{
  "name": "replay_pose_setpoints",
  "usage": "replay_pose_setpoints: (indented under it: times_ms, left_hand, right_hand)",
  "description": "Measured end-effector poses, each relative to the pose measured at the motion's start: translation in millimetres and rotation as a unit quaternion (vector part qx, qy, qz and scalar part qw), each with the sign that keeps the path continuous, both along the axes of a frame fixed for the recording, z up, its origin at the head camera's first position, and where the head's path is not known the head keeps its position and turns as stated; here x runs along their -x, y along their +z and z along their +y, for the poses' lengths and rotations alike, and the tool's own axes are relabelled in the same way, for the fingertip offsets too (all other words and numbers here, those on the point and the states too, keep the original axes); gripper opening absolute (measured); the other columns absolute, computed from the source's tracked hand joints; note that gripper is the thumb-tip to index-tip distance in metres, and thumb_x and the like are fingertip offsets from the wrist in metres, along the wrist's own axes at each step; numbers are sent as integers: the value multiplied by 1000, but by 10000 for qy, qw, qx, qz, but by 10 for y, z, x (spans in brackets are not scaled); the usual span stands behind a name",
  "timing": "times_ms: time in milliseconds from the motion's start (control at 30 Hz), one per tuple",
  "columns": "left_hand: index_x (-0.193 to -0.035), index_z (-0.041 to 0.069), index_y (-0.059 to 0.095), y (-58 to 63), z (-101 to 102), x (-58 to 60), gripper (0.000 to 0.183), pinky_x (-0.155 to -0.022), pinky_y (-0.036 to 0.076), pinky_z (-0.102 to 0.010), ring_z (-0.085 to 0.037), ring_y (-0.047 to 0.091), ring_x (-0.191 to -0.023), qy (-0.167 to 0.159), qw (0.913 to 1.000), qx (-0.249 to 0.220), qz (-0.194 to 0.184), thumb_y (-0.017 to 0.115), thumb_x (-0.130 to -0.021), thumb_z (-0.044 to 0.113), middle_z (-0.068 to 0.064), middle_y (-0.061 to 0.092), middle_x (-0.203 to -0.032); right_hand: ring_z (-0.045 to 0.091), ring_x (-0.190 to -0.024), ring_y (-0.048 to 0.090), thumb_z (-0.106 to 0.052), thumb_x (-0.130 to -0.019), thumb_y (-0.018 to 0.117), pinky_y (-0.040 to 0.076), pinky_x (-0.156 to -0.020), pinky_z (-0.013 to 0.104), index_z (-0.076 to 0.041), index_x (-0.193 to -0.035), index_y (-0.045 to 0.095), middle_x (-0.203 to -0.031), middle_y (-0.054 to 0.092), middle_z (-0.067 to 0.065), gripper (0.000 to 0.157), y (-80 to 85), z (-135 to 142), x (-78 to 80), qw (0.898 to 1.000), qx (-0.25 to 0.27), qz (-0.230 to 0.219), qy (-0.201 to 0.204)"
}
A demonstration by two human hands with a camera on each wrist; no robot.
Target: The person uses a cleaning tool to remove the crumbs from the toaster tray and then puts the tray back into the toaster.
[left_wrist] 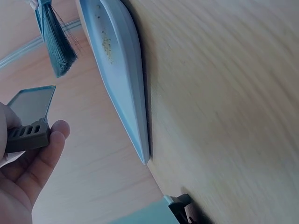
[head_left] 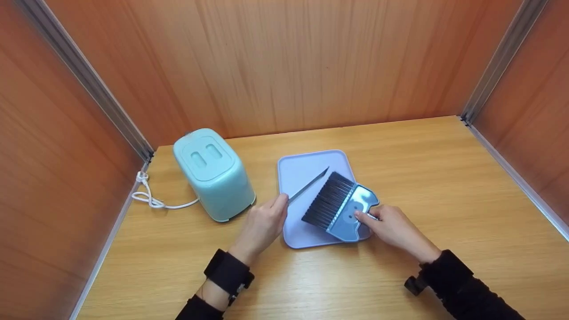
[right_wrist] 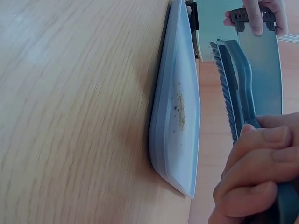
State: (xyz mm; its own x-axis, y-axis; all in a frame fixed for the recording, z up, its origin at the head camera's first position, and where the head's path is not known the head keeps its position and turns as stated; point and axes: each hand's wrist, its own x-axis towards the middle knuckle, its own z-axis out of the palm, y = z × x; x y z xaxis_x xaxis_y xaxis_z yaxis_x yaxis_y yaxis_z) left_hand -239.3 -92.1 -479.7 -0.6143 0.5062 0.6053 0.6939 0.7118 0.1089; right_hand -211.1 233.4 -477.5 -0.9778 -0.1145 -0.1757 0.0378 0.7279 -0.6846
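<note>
My left hand (head_left: 264, 222) grips a crumb tray (right_wrist: 260, 65), a thin metal plate with a dark slotted end. It is tilted above the lilac tray (head_left: 295, 171) and seen nearly edge-on in the head view. A blue hand brush (head_left: 346, 222) with dark bristles is in my right hand (head_left: 393, 226), thumb on its face and fingers curled behind. The bristles point left towards the plate, over the lilac tray. Small tan crumbs (right_wrist: 181, 111) lie scattered on the lilac tray, mostly hidden by the brush in the head view.
A mint-green toaster (head_left: 226, 186) stands left of the lilac tray, its top covered by a lid with two oblong recesses. Its white cord and plug (head_left: 153, 200) lie on the table by the left wall. Wood-grain panels (head_left: 284, 66) enclose the back and sides.
</note>
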Motion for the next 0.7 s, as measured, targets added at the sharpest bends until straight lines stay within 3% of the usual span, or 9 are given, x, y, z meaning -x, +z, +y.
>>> replay_pose_setpoints:
  times_ms: [300, 567, 700]
  left_hand:
    - [-104, 5, 60, 2, 13, 1, 3, -51, 53, -27, -15, 61, -60, -28, 9982, -385, -458, 61, -107, 7, -2, 61, -74]
    - [-107, 5, 61, 5, 11, -11, 6, -53, 55, -25, -14, 63, -62, -132, 9968, -480, -624, 58, -109, 9, -2, 64, -76]
    - [-106, 5, 61, -2, 1, -5, 3, -51, 54, -25, -14, 61, -61, -157, 9972, -503, -528, 60, -108, 7, -1, 62, -74]
  right_hand:
    - [17, -70, 48, -55, -108, 58, 35, -59, 23, -12, -79, 58, -72, 39, -2, 52, 45, -31, -9, 9999, 8, 5, -120]
    - [16, -66, 47, -52, -108, 60, 34, -56, 23, -12, -76, 56, -69, 38, -3, 51, 14, -26, 11, 9998, -78, 83, -176]
    - [14, -64, 46, -50, -108, 60, 33, -56, 23, -13, -73, 54, -67, 38, -5, 51, 2, -30, -1, 9997, -131, 180, -55]
